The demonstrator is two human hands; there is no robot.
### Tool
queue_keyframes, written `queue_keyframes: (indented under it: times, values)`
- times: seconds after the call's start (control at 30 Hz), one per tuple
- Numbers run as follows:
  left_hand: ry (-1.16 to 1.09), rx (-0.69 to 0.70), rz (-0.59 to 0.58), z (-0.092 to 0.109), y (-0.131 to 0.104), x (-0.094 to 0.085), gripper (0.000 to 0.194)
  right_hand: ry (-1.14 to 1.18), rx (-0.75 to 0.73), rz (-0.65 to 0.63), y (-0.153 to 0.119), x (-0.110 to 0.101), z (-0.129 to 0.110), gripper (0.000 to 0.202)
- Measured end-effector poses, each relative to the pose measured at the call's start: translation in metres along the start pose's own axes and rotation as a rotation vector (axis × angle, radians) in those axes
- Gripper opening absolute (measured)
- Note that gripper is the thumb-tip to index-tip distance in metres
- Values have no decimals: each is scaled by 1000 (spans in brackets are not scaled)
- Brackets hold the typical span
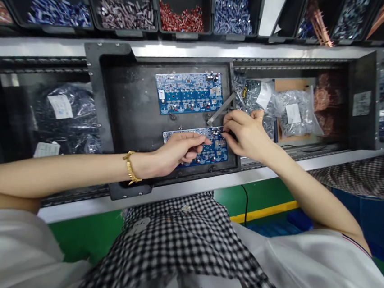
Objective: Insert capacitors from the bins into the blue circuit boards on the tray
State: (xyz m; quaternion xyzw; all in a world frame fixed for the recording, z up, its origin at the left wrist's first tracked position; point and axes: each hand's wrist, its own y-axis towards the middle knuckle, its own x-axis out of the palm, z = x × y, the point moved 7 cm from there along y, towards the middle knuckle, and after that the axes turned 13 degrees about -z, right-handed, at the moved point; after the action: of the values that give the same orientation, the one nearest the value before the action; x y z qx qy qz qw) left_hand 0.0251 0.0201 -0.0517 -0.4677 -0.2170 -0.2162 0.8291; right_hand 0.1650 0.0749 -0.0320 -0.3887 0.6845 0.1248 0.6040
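Two blue circuit boards lie in a black tray [130,111]. The far circuit board [187,99] is fully in sight, with small capacitors at its right end. Over the near circuit board [211,155] hovers my left hand [184,150], index finger and thumb drawn together and the other fingers curled; anything between the fingertips is too small to tell. My right hand [245,131] reaches in from the right, its bent fingertips at the near board's upper right corner. Whatever it pinches is hidden. Part of the near board is covered by my left hand.
Black bins of blue components [233,12], red components [182,18] and other small parts line the back. Clear bags of parts [293,113] lie right of the tray, beside copper coils [321,100]. A bag of dark parts [69,114] lies left. A metal strip [221,108] crosses the tray's right edge.
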Motion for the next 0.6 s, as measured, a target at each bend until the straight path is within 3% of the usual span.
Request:
queue_keyframes:
  times: [0.23, 0.4, 0.5, 0.57, 0.6]
  values:
    - [-33, -8, 51, -4, 0, -5, 29, -38, 61, 44, -6, -1, -6, 26]
    - [-63, 25, 36, 0, -11, 4, 30, 215, -65, 149, -5, -30, -49, 19]
    - [2, -6, 34, -4, -55, -8, 31, 272, -156, 114, 6, -36, -78, 15]
    - [257, 52, 158, -4, -101, -41, 38, 297, -212, 75, 17, -29, -91, 14]
    - [470, 144, 314, -1, -130, -65, 40, 314, -250, 39, 22, -23, -97, 13]
